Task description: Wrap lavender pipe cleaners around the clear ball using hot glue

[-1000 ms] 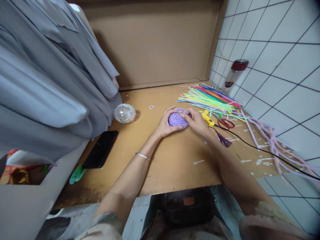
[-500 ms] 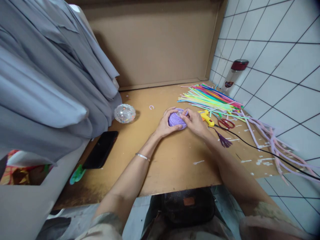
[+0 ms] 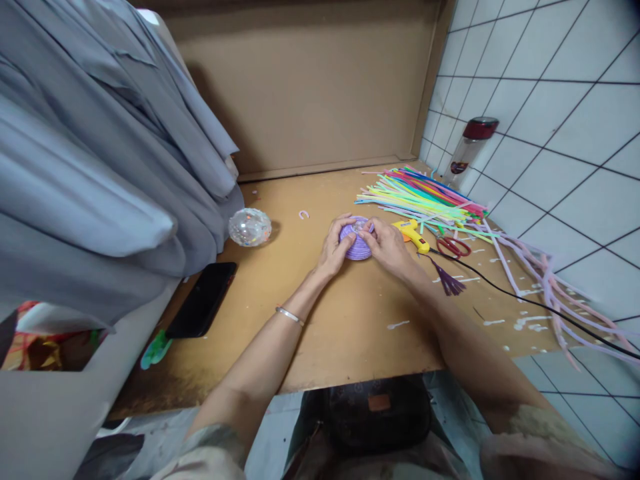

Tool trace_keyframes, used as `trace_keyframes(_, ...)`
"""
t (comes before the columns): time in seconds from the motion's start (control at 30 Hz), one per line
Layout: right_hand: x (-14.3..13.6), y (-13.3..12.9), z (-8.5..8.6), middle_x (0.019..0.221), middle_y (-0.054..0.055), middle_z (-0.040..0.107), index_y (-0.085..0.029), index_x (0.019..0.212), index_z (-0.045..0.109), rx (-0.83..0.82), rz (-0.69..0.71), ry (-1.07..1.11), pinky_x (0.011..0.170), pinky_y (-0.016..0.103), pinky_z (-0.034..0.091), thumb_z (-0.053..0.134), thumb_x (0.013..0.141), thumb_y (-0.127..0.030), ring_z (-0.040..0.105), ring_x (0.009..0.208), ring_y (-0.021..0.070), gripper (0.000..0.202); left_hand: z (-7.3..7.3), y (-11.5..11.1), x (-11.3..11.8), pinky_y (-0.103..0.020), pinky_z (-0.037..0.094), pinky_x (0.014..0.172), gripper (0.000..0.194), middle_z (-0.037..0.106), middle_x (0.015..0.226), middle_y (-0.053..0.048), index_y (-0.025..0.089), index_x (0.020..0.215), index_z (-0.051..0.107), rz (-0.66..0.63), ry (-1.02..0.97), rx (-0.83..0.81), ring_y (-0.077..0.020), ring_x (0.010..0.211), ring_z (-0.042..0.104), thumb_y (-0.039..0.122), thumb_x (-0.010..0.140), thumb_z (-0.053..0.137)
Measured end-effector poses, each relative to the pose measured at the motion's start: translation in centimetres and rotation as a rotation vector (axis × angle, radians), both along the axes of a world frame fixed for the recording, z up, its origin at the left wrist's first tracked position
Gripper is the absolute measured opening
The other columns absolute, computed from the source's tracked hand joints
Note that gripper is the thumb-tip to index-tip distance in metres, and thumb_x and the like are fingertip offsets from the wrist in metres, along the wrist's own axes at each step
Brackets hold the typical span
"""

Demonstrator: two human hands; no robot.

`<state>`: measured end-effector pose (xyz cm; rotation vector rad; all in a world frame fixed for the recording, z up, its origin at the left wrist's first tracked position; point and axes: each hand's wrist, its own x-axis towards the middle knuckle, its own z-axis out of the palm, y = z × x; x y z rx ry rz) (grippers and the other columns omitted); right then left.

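Note:
A round ball wound with purple pipe cleaner (image 3: pixel 359 249) sits between my hands over the middle of the table. My left hand (image 3: pixel 337 245) is closed around its left side, thumb laid on the upper face. With fingertips pinched at the upper right rim, my right hand (image 3: pixel 386 245) grips the same ball. Something clear shows at its top, between the fingers. Just right of my right hand lies a yellow glue gun (image 3: pixel 414 236), its black cord trailing off to the right.
Colourful pipe cleaners (image 3: pixel 425 197) lie in a bundle at the back right, near red-handled scissors (image 3: pixel 454 247), a purple tassel (image 3: pixel 449 279) and a bottle (image 3: pixel 467 150). A clear ball (image 3: pixel 250 227) and a black phone (image 3: pixel 203 300) are at left. Grey cloth (image 3: pixel 110 147) hangs beside them.
My left thumb has moved from the lower edge of the purple ball up onto its face. The ball appears tilted slightly, showing more of its clear top. My right hand stays pinched at the rim.

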<state>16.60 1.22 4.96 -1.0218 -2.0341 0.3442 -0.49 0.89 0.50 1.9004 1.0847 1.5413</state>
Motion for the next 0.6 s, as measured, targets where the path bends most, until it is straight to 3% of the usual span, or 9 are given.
trace_keyframes(0.6,-0.04,-0.31,0.26,0.087,0.006,0.063,-0.025,0.085,0.052,-0.005,0.066,0.004,0.076,0.033,0.041,0.050,0.095,-0.035,0.057,0.082,0.0225,0.014,-0.41,0.68,-0.17,-0.054,0.037,0.119,0.047,0.060,0.141,-0.014,0.023,0.117,0.061,0.034,-0.063,-0.025,-0.0306,0.137,0.054,0.062,0.092,0.056)
